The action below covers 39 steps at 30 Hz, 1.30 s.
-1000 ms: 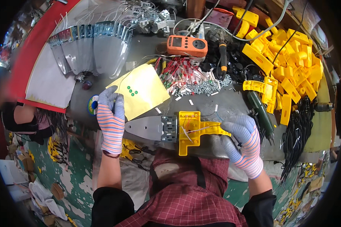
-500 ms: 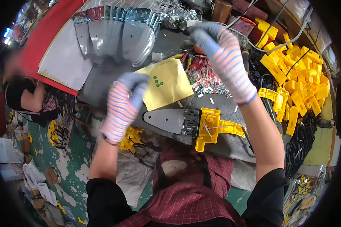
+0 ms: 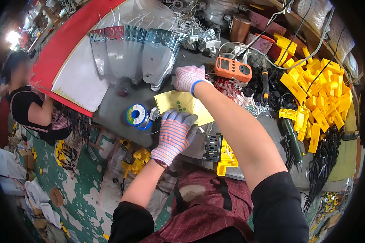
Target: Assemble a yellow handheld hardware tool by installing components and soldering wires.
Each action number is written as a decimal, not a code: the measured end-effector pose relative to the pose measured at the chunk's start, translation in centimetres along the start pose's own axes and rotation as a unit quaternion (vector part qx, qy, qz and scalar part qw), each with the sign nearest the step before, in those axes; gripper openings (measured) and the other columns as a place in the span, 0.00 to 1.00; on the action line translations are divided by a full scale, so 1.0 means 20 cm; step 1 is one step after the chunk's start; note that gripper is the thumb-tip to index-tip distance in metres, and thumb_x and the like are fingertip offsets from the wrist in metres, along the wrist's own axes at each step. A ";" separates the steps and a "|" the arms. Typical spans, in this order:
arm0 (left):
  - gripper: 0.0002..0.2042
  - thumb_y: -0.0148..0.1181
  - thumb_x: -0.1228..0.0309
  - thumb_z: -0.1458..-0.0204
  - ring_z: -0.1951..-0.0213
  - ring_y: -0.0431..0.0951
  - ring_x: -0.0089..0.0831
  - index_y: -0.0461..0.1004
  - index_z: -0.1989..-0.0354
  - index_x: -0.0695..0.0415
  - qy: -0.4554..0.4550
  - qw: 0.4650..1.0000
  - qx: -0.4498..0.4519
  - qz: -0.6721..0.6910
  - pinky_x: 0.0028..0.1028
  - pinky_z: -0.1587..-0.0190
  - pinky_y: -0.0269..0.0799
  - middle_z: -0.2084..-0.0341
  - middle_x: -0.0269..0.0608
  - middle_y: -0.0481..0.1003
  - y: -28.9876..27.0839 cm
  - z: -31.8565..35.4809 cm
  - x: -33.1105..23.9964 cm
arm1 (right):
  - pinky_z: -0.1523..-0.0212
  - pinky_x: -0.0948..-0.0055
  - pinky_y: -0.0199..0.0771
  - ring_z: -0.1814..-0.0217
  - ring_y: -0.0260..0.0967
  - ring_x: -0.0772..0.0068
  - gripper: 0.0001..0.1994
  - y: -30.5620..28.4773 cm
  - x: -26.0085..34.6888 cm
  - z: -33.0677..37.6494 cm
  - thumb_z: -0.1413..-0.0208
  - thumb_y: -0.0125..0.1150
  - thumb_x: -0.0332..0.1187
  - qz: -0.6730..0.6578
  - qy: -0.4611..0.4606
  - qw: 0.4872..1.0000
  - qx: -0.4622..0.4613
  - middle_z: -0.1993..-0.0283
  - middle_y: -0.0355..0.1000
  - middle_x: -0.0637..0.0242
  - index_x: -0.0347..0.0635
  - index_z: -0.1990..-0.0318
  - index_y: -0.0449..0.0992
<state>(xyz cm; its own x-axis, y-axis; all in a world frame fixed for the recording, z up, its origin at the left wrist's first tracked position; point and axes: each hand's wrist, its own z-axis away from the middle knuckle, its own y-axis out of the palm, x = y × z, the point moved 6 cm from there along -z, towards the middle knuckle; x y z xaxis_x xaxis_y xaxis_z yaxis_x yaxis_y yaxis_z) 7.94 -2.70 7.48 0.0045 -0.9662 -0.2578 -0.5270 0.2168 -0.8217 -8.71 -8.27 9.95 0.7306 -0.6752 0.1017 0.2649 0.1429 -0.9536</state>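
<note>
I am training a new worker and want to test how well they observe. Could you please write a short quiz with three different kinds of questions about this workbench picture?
1. True or false: the right hand reaches far across the bench, close to the stack of metal blades.
2. Multiple choice: what lies directly under the left hand? A) a yellow paper packet B) the orange meter C) the solder spool
3. Fill in: the pile of moulded parts at the right side of the bench is coloured ____.

Key: 1 true; 2 A; 3 yellow.
</note>
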 end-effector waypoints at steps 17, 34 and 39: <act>0.24 0.64 0.58 0.52 0.48 0.71 0.49 0.73 0.44 0.45 -0.088 0.994 0.046 -0.047 0.43 0.42 0.63 0.51 0.51 0.72 -0.07 -0.05 0.03 | 0.59 0.76 0.73 0.62 0.73 0.72 0.15 -1.00 -0.41 1.10 0.50 0.63 0.24 -0.462 -0.248 0.712 -0.468 0.61 0.73 0.64 0.41 0.55 0.70; 0.19 0.69 0.71 0.53 0.58 0.72 0.34 0.69 0.54 0.58 -0.176 0.797 0.114 0.567 0.33 0.53 0.70 0.63 0.40 0.72 0.00 0.13 -0.99 | 0.41 0.63 0.68 0.40 0.68 0.63 0.32 0.18 -0.83 1.91 0.45 0.57 0.23 -0.712 -0.064 0.554 -0.427 0.43 0.70 0.53 0.41 0.32 0.56; 0.21 0.69 0.65 0.55 0.58 0.72 0.50 0.70 0.54 0.59 -0.050 0.915 0.099 0.388 0.40 0.56 0.71 0.62 0.49 0.72 0.04 0.12 -1.16 | 0.49 0.75 0.71 0.53 0.73 0.76 0.26 0.26 -0.88 1.90 0.37 0.55 0.27 -0.640 0.053 0.681 -0.352 0.56 0.76 0.61 0.41 0.32 0.59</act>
<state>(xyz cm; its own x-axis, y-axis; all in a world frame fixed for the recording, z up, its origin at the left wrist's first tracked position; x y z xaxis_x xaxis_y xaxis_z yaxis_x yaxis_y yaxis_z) 9.49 20.16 11.55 -0.2224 -0.4942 -0.8404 -0.2406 0.8632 -0.4439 3.79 31.86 13.90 0.1252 0.0270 0.9918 0.2480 -0.9687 -0.0049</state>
